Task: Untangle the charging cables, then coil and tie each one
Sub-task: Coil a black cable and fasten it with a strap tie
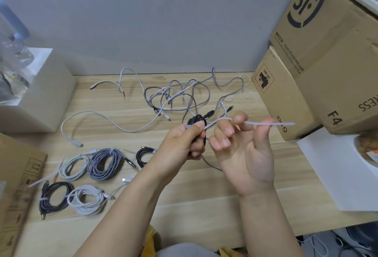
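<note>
Small black coiled charging cable [196, 121]: left hand [182, 144] is gripping it above the light wooden table [204, 195]; right hand [243, 148] is pinching its white tie strap [268, 123]. Loose grey and white cable tangle [180, 97] is lying behind. Five tied coils [102, 164] are sitting at left. Two stacked brown cardboard boxes [327, 62] are standing at right.
</note>
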